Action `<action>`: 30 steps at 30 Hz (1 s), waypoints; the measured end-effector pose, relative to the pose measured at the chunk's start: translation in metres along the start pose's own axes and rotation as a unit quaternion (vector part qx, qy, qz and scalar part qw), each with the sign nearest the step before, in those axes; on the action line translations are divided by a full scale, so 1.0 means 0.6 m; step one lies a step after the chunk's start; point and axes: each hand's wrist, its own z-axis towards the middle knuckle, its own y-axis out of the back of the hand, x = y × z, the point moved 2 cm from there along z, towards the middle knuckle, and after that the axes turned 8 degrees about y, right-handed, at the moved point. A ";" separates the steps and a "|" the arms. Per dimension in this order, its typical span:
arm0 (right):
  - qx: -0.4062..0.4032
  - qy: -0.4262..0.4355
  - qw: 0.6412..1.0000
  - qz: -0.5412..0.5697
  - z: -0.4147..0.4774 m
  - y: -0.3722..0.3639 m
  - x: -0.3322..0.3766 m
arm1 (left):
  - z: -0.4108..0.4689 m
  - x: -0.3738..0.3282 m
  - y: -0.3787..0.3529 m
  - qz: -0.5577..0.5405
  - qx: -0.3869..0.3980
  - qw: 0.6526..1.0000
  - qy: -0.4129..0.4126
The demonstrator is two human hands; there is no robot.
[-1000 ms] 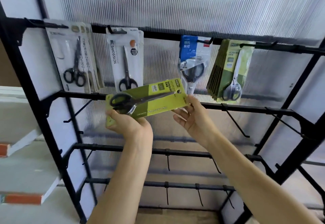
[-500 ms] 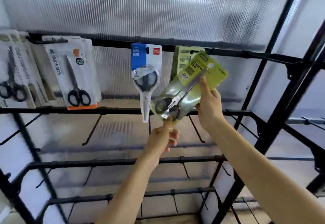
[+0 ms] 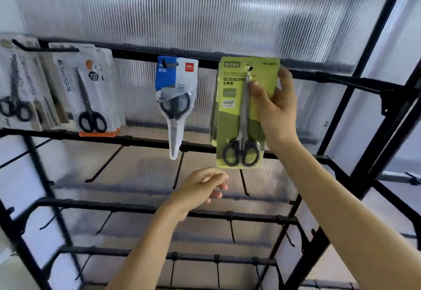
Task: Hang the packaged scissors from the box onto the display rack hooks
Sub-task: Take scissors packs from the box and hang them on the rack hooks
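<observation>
1. green scissors pack (image 3: 230,125) is upright, centre right, its top hole at a display rack hook (image 3: 250,68).
2. right hand (image 3: 276,109) pinches its upper right edge, thumb in front.
3. left hand (image 3: 198,189) hovers below it, fingers loosely curled, touching nothing.

Only the person's two arms show, both bare. The left forearm (image 3: 148,244) is slender and smooth, uncovered from the near edge of the view up to the wrist. The right forearm (image 3: 341,210) looks thicker, being closer to the camera, and is bare along its whole visible length. The left hand (image 3: 200,187) is bare, its fingers (image 3: 217,176) smeared by blur, so the nails cannot be made out. The right hand (image 3: 276,107) is sharper, bare over knuckles, thumb and wrist.
</observation>
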 end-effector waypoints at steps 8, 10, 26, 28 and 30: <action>0.022 0.054 0.998 -0.009 0.003 -0.001 0.008 | -0.006 -0.001 -0.003 -0.038 -0.046 0.998 -0.016; 0.022 0.050 0.998 -0.010 0.003 0.004 0.007 | -0.007 0.001 -0.004 -0.049 -0.043 0.998 -0.023; 0.046 -0.106 0.965 -0.236 0.071 0.011 -0.099 | -0.031 0.029 0.001 0.025 -0.062 0.998 -0.021; 0.060 -0.100 0.954 -0.275 0.082 0.010 -0.114 | -0.038 0.032 0.008 0.027 -0.071 0.997 -0.024; 0.063 -0.102 0.942 -0.312 0.084 0.004 -0.124 | -0.044 0.032 0.016 0.020 -0.083 0.996 -0.023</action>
